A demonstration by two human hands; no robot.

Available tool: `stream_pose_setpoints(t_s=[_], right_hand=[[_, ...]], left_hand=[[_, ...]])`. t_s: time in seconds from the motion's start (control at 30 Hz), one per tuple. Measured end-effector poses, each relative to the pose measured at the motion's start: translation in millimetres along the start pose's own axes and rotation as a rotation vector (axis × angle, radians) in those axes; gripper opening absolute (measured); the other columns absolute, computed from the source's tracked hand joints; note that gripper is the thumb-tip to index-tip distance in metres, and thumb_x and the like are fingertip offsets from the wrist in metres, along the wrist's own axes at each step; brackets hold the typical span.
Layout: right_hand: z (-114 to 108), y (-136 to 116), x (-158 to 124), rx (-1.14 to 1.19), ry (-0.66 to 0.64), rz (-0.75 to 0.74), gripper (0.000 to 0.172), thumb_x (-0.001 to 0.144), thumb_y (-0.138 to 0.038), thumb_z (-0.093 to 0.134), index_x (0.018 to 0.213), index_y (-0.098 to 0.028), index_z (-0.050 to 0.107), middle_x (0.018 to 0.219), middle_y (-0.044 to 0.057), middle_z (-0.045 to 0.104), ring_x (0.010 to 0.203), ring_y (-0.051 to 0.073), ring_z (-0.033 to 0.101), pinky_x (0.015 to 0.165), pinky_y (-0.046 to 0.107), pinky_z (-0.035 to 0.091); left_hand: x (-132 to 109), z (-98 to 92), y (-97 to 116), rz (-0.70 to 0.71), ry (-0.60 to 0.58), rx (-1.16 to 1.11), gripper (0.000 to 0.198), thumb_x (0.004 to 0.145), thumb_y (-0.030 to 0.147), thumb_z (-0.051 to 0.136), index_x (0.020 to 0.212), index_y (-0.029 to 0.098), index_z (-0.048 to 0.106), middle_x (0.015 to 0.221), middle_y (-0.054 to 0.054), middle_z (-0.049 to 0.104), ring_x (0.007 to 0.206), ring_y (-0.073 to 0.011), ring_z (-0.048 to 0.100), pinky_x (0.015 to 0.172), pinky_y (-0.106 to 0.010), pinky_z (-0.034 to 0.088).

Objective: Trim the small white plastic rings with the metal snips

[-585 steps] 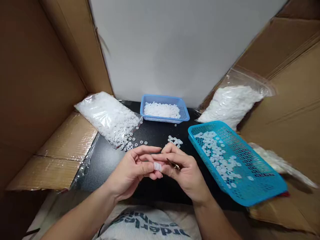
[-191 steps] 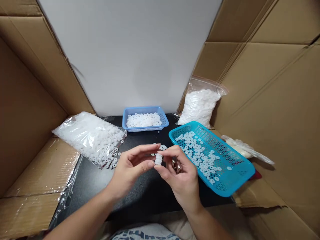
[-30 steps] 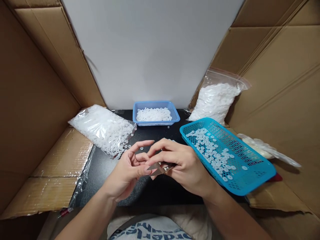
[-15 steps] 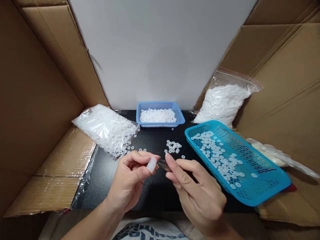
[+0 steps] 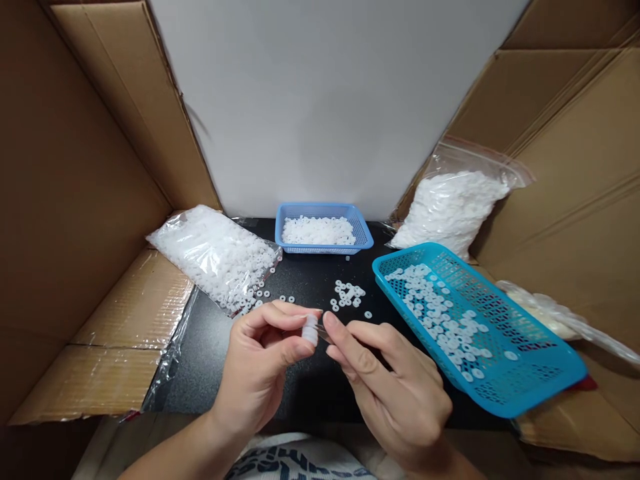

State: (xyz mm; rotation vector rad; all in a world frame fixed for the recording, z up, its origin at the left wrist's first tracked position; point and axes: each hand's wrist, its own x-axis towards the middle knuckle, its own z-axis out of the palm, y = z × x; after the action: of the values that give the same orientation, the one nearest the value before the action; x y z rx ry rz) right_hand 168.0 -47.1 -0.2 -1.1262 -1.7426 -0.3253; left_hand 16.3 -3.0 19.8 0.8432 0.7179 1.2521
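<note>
Black, speckled tabletop (image 5: 195, 373), backed at 12 o'clock by a smooth white panel (image 5: 340, 100) and bounded at 9 and 3 o'clock by brown corrugated-cardboard walls (image 5: 90, 133). Dial centre: short stack of white, ring-shaped pieces (image 5: 311, 328), raised above the tabletop. Left hand (image 5: 257, 363): narrow grip, thumb and fingers pinching the stack. Right hand (image 5: 395, 387), at 4 o'clock: narrow grip on a thin, pointed, shiny tool (image 5: 326, 329), mostly hidden, tip directed toward 9 o'clock at the stack; contact not determinable. At 1 o'clock, near: loose scatter of white rings (image 5: 349, 293). At 12 o'clock: light-blue, rectangular, perforated plastic basket (image 5: 325, 249), part-filled with white pieces. At 10 o'clock: clear plastic bag of white rings (image 5: 210, 253). At 2 o'clock: clear plastic bag of white contents (image 5: 453, 207). At 3 o'clock: turquoise, rectangular, perforated plastic basket (image 5: 530, 387), holding white rings mainly toward 9 o'clock.
</note>
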Motion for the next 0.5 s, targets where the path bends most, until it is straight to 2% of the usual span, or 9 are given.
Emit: stream_pose_setpoints(t_s=[0.33, 0.5], right_hand=[[-6, 1, 7, 0.011, -0.060, -0.045, 0.060, 0.101, -0.005, 0.059, 0.157, -0.024, 0.047, 0.083, 0.004, 0.075, 0.065, 0.012, 0.065, 0.057, 0.025, 0.049], [-11, 3, 7, -0.009, -0.091, -0.069, 0.057, 0.102, -0.007, 0.060, 0.156, -0.023, 0.049, 0.085, 0.004, 0.075, 0.064, 0.011, 0.063, 0.058, 0.025, 0.047]], left_hand=[[-3, -0.1, 4, -0.002, -0.022, 0.009, 0.019, 0.060, 0.022, 0.100, 0.070, 0.024, 0.083, 0.078, -0.002, 0.082, 0.075, -0.0137, 0.075, 0.073, -0.021, 0.060], [-3, -1.9, 4, 0.033, -0.038, 0.013, 0.018, 0.062, 0.020, 0.099, 0.070, 0.022, 0.083, 0.076, -0.001, 0.081, 0.073, -0.0109, 0.074, 0.069, -0.016, 0.059]])
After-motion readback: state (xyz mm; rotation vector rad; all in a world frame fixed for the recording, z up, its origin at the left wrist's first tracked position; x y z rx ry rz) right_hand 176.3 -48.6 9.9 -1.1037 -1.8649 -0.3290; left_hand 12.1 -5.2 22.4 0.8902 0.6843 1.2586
